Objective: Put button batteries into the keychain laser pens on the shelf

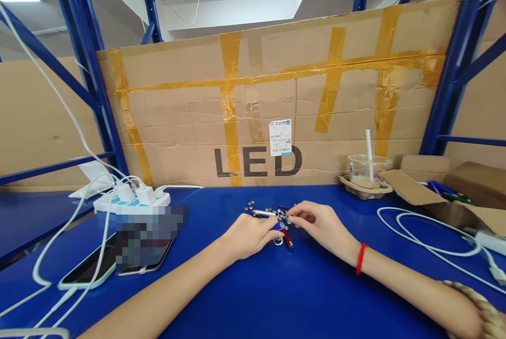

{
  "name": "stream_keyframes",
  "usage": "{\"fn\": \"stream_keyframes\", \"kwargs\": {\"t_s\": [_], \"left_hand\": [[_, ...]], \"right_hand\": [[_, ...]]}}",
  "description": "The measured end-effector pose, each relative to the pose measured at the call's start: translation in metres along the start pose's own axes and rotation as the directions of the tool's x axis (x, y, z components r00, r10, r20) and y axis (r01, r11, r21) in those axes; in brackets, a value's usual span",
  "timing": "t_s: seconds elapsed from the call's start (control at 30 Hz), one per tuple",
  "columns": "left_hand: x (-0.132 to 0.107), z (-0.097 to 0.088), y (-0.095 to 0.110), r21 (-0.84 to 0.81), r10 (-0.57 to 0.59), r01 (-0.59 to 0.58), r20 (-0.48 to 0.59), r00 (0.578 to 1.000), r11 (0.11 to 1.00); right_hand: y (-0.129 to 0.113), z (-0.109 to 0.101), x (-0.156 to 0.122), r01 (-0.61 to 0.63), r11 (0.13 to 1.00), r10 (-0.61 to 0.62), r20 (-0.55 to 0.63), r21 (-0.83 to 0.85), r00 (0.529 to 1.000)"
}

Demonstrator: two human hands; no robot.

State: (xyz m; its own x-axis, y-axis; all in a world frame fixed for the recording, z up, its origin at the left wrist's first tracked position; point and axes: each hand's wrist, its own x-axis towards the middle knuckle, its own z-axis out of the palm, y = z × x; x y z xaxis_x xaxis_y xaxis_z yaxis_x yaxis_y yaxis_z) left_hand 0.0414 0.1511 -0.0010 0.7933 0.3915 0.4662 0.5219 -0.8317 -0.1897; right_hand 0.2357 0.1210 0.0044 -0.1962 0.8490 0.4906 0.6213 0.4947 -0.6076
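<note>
My left hand (251, 236) rests on the blue table, with its thumb and fingers drawn closed at a small cluster of metal pieces (281, 216). From the other side, my right hand (316, 221) pinches at the same cluster, thumb against forefinger. What either hand grips is too small to make out. A silver rod (264, 213) lies just above my left fingers. Below the cluster are a dark red, slim piece (287, 239) and a white ring (278, 241). Several small round metal discs (248, 206) are scattered behind my left hand.
To the left lie a phone in a light green case (85, 270), another phone (148, 262) and a power strip (132, 202) with plugs and white cables. On the right are a plastic cup with a straw (367, 170), an open cardboard box (435, 199) and a white cable (419, 247). Cardboard (190, 133) stands behind.
</note>
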Motion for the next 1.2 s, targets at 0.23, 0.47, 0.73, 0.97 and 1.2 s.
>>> {"fn": "stream_keyframes", "kwargs": {"t_s": [0.23, 0.47, 0.73, 0.97, 1.2], "left_hand": [[-0.001, 0.003, -0.002, -0.027, -0.032, 0.033, 0.048, 0.998, 0.999], [0.001, 0.001, 0.000, -0.049, -0.080, 0.085, 0.094, 0.992, 0.995], [0.002, -0.001, 0.000, -0.076, -0.058, 0.067, 0.116, 0.992, 0.995], [0.000, 0.001, 0.000, -0.071, -0.042, 0.047, 0.068, 0.997, 0.996], [-0.001, 0.003, 0.000, -0.105, -0.015, 0.020, 0.046, 0.999, 0.994]], "right_hand": [[-0.022, 0.003, -0.012, 0.258, 0.966, -0.254, -0.090, 0.028, 0.963], [-0.016, 0.004, -0.013, 0.279, 0.960, -0.277, -0.065, 0.022, 0.959], [-0.016, 0.005, -0.013, 0.323, 0.944, -0.319, -0.069, 0.071, 0.945], [-0.017, 0.003, -0.012, 0.326, 0.943, -0.323, -0.051, 0.064, 0.945], [-0.015, 0.002, -0.014, 0.259, 0.962, -0.264, 0.050, 0.085, 0.963]]}}
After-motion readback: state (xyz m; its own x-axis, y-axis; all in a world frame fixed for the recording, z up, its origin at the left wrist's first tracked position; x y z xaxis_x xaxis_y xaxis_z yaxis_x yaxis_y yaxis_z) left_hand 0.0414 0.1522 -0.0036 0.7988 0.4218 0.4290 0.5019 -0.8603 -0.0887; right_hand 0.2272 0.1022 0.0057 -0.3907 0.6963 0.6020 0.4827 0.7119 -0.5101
